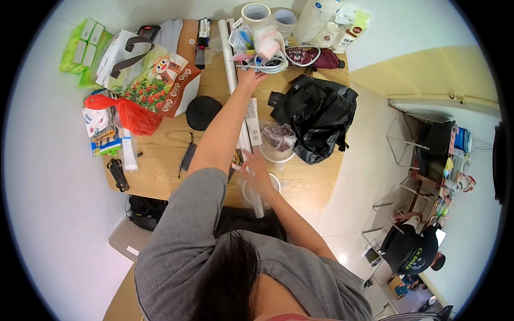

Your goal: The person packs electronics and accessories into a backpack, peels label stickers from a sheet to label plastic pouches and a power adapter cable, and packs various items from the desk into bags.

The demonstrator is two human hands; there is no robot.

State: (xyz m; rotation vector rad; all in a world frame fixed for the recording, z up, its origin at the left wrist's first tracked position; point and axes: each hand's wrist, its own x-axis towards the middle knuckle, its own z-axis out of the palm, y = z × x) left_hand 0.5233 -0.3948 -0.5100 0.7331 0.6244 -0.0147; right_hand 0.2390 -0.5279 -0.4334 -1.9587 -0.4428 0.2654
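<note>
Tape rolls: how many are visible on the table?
2: one tape roll and a second tape roll beside it, both at the table's far edge. Clutter may hide others.

Pale wood-grain table [160, 160] with a matt finish, bare beneath both hands; the left hand [249, 76] rests at a heap of glossy white plastic-coated cable [267, 65], the right hand [256, 171] on a smooth white tube [235, 80] of paper or plastic. Just right of the hands lies a crumpled, shiny black plastic bag [318, 115]; to their left stand a glossy printed paper bag [152, 75] and a thin red plastic bag [131, 115].
</note>
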